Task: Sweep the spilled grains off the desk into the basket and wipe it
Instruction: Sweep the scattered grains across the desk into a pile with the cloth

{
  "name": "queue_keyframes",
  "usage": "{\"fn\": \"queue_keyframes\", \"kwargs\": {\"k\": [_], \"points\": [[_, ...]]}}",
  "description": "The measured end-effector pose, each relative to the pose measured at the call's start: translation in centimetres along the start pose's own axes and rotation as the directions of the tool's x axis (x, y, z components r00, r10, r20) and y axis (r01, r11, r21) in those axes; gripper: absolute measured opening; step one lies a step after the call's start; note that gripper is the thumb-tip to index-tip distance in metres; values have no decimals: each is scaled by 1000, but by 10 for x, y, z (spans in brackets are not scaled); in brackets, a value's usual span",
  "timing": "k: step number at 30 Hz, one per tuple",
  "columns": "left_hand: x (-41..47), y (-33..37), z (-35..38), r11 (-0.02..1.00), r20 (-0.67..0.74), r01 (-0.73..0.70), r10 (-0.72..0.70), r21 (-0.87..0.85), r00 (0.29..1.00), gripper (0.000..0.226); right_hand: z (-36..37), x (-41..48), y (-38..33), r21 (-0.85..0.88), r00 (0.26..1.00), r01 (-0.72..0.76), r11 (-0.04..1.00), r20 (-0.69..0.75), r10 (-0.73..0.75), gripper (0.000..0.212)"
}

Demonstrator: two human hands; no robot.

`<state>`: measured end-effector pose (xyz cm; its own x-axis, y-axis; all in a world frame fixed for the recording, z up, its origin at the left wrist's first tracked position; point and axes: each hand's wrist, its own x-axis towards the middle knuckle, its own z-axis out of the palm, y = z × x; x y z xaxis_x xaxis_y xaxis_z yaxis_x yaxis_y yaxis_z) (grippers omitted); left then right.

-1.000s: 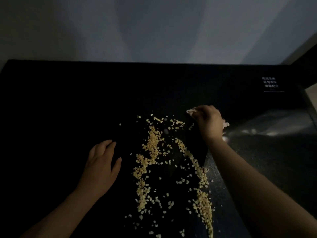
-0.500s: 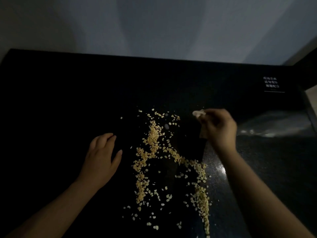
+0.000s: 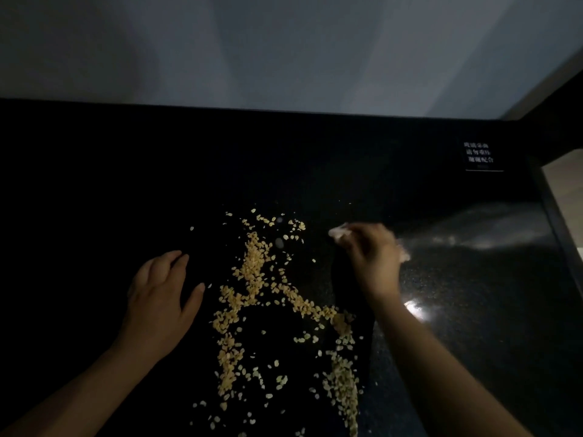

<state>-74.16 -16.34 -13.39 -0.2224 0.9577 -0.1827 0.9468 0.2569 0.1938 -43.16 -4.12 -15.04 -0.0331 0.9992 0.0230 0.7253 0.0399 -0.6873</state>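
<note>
Pale yellow grains [image 3: 252, 272] lie scattered in streaks across the middle of the black desk [image 3: 94, 200], with a denser line running down toward the front edge [image 3: 342, 380]. My right hand [image 3: 370, 257] is blurred, to the right of the grains, and grips a small light wad of cloth or tissue [image 3: 337, 231] that sticks out on both sides of the fist. My left hand [image 3: 161, 294] rests flat on the desk to the left of the grains, fingers straight and spread. No basket is in view.
A grey wall rises behind the desk. A small black sign with white text [image 3: 481, 156] sits at the far right. The right side of the desk [image 3: 492, 279] shows a speckled sheen and a bright glare spot [image 3: 415, 309]. The desk's right edge [image 3: 558, 234] drops off.
My right hand with the wad has moved a little right and nearer, sweeping the grains on its side into a diagonal line toward the middle. The left hand has stayed in place.
</note>
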Motion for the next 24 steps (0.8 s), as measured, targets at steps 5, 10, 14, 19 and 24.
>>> {"fn": "queue_keyframes", "kwargs": {"k": [5,10,14,19,24], "points": [[3,1,-3,1000,26,-4,4,1,1000,72,14,-44,-38,237,975,59,970,195,-107,12],[3,3,-4,1000,27,9,-9,-1,1000,73,-12,36,-19,262,992,4,965,-121,29,12],[3,3,-3,1000,21,15,-15,-10,1000,73,-2,111,2,75,968,-81,994,-232,96,21],[6,1,-3,1000,18,16,-16,-14,1000,72,35,92,-6,-69,988,57,996,-140,-67,21],[6,-2,-6,1000,23,-1,2,-25,1000,69,37,-3,-43,97,926,238,966,278,-257,16]]}}
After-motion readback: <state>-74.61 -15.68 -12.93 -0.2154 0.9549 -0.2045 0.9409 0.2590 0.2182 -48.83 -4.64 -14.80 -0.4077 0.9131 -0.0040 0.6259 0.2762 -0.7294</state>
